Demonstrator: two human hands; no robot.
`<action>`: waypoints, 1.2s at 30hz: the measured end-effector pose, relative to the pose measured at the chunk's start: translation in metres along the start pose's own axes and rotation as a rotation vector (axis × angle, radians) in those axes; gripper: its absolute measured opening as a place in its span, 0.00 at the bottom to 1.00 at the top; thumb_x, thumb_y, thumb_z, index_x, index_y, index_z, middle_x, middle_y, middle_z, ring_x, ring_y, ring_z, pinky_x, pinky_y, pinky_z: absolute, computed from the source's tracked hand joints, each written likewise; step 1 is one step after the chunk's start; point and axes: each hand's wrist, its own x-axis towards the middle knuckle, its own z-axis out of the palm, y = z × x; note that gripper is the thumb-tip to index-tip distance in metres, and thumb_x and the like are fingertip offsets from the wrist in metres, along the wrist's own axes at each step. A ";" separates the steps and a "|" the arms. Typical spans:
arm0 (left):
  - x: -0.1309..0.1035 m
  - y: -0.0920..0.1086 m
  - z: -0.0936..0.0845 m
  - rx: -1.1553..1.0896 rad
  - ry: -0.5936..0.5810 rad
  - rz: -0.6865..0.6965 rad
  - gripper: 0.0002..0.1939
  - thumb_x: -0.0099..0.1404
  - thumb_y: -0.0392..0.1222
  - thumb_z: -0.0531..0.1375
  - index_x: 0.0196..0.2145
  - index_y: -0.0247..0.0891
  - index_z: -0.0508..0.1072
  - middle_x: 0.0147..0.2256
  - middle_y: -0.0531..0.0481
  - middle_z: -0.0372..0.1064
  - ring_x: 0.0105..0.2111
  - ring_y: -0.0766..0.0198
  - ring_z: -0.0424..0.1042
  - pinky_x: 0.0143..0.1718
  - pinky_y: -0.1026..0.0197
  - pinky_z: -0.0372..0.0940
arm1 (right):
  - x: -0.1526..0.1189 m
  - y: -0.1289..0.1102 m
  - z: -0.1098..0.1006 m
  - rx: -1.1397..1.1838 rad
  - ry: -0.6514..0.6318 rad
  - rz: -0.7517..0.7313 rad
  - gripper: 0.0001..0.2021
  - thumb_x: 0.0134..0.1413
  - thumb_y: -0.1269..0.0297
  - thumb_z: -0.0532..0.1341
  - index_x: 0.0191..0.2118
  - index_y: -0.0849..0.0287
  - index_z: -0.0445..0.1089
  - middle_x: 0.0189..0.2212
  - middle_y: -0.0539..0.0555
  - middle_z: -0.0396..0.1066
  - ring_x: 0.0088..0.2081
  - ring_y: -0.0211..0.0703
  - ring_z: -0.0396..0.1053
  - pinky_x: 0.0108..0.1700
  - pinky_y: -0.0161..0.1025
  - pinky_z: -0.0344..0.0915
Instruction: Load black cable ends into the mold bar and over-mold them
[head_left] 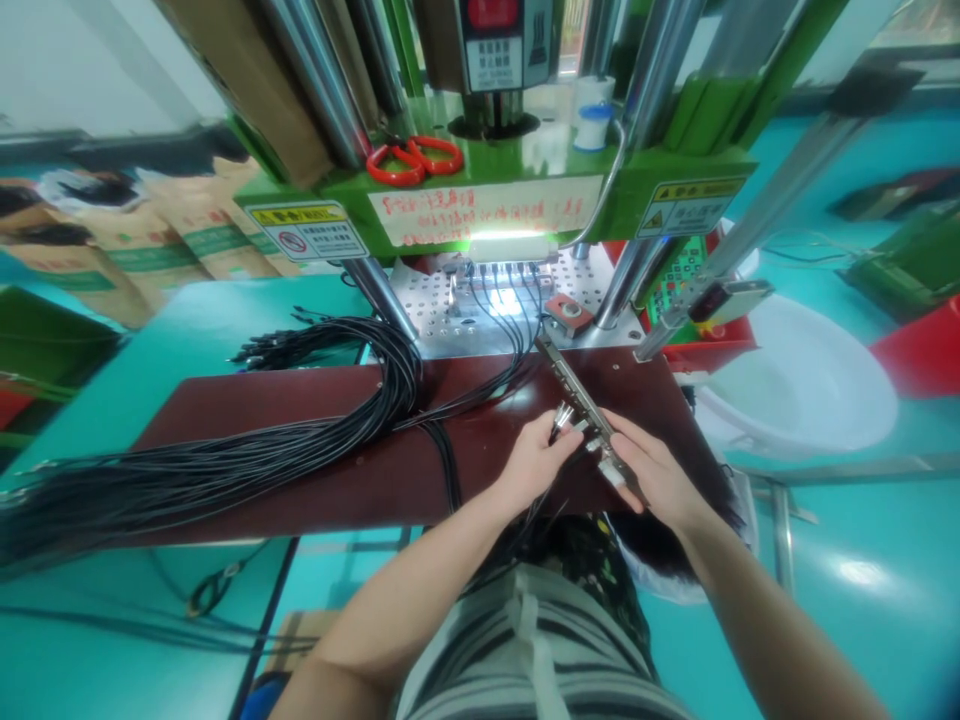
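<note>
Left hand [534, 458] pinches cable ends [562, 416] with metal tips, over brown board [300, 420]. Right hand [651, 476] grips near end of metal bar [581, 400]. Bar lies slanted toward press [495, 210]. Cable bundle [225, 465] at left.

Bright, even light; lamp glare at press [510, 245]; edges warped, blurred.
</note>
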 end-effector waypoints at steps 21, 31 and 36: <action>-0.002 -0.002 -0.004 -0.261 0.074 -0.015 0.16 0.60 0.55 0.53 0.28 0.38 0.59 0.17 0.61 0.46 0.15 0.75 0.47 0.16 0.71 0.46 | -0.003 0.004 0.002 -0.099 0.025 -0.042 0.22 0.56 0.55 0.54 0.56 0.54 0.60 0.19 0.47 0.65 0.11 0.28 0.52 0.11 0.28 0.50; -0.003 -0.004 -0.006 0.020 0.095 0.054 0.14 0.61 0.51 0.53 0.26 0.38 0.57 0.19 0.60 0.54 0.18 0.74 0.51 0.21 0.70 0.51 | -0.002 -0.001 0.000 -0.066 0.002 0.028 0.23 0.55 0.56 0.56 0.55 0.57 0.61 0.19 0.50 0.67 0.11 0.27 0.50 0.10 0.28 0.47; 0.000 -0.007 -0.008 0.043 0.106 0.048 0.13 0.59 0.50 0.55 0.26 0.38 0.58 0.18 0.60 0.54 0.18 0.74 0.52 0.23 0.69 0.52 | 0.001 -0.004 -0.006 -0.127 -0.105 0.046 0.26 0.55 0.55 0.55 0.57 0.61 0.59 0.14 0.48 0.63 0.10 0.29 0.51 0.09 0.28 0.46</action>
